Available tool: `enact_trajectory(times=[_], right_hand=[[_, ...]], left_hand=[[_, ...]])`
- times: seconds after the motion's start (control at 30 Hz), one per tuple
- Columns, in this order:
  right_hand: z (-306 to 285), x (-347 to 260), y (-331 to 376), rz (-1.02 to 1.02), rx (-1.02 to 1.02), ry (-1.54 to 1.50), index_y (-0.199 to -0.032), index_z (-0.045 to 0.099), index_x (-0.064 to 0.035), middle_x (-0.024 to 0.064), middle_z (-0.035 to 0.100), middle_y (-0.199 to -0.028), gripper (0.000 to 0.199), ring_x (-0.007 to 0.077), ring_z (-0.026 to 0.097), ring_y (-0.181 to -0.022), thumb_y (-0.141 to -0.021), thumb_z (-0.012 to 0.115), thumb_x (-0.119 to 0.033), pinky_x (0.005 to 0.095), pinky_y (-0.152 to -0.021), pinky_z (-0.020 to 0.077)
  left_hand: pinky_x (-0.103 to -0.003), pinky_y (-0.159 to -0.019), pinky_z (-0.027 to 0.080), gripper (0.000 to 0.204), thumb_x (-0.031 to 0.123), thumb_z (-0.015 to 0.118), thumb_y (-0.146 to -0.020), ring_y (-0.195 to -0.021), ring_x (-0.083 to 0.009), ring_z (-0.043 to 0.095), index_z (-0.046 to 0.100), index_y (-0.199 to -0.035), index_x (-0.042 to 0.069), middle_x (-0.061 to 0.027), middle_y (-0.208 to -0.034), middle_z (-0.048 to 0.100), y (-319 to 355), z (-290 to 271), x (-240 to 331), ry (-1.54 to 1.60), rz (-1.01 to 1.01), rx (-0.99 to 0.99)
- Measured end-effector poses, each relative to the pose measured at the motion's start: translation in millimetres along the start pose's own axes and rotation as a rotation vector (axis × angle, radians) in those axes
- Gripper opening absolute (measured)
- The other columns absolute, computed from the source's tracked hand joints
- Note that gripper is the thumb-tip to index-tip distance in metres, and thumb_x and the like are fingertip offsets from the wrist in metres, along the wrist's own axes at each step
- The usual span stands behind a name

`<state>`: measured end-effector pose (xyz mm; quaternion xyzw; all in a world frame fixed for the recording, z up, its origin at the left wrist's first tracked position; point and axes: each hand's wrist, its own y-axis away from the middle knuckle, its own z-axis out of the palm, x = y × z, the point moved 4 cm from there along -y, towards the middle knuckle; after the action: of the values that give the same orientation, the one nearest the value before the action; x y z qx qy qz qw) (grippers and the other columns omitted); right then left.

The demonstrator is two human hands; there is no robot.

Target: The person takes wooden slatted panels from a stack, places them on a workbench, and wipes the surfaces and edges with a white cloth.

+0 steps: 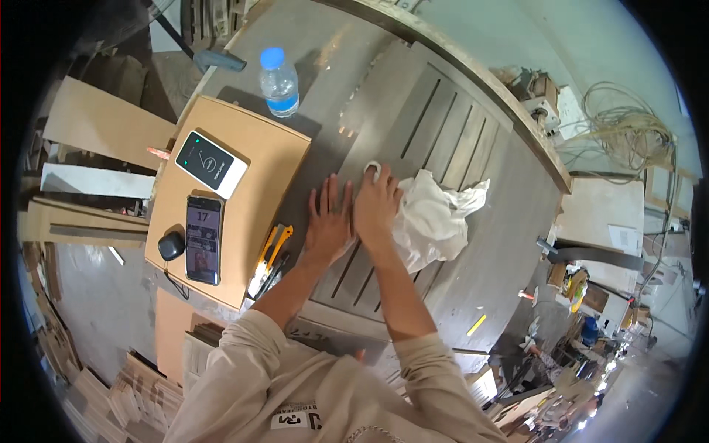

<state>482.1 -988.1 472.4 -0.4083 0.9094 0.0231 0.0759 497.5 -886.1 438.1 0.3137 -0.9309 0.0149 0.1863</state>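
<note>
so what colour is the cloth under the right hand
White, crumpled cloth under the right hand; head view.

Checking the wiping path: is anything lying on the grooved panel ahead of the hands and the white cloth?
Nothing visible does. The right hand presses on the cloth, and the left hand lies flat beside it on the panel. The bottle, phones and cutters lie off to the left, clear of the grooves.

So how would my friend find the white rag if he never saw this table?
Start at the big grey slotted panel on the workbench. The person's two hands lie flat on it, and the white rag is bunched under the right hand. It is the only soft, crumpled thing there; everything nearby is hard and flat.
</note>
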Motion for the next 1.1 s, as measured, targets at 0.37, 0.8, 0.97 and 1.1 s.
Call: enact_trajectory(times=[0.37,0.8,0.97,1.1], right_hand=[[-11,0,4,-0.003,0.057,-0.062,-0.121,0.053,-0.0019,0.0206,0.046,-0.128,0.038,0.0372,0.048,-0.110,-0.085,0.054,-0.017,0.0474,-0.094,0.0374],[-61,233,141,0.118,0.170,0.395,-0.098,0.066,0.0041,0.0188,0.058,-0.118,0.026,0.0363,0.052,-0.111,-0.082,0.052,-0.011,0.0510,-0.096,0.0382],[-105,318,179,0.615,-0.443,0.611,-0.098,0.067,-0.0012,0.0166,0.065,-0.106,0.030,0.0376,0.060,-0.103,-0.084,0.051,-0.023,0.0513,-0.091,0.0416],[-84,354,144,0.692,-0.200,0.478,-0.087,0.067,-0.0026,0.0177,0.069,-0.091,0.025,0.0355,0.067,-0.085,-0.081,0.060,-0.026,0.0471,-0.070,0.0528]], left_hand=[[-0.057,-0.111,0.019,0.068,0.033,0.052,-0.089,-0.139,-0.0385,0.025,0.031,-0.145,0.001,-0.0272,-0.151,0.022,9,-7,2,-0.055,0.030,0.115],[-0.054,-0.106,0.028,0.055,0.024,0.052,-0.090,-0.127,-0.0401,0.038,0.039,-0.139,0.003,-0.0252,-0.139,0.037,0,2,-20,0.120,0.044,0.177],[-0.055,-0.097,0.032,0.057,0.022,0.060,-0.083,-0.115,-0.0442,0.041,0.043,-0.133,0.001,-0.0283,-0.128,0.042,-69,-23,-13,0.231,0.035,0.423],[-0.060,-0.094,0.030,0.066,0.043,0.056,-0.087,-0.115,-0.0447,0.039,0.042,-0.136,0.000,-0.0290,-0.136,0.038,-128,-11,6,-0.002,0.063,0.417]])
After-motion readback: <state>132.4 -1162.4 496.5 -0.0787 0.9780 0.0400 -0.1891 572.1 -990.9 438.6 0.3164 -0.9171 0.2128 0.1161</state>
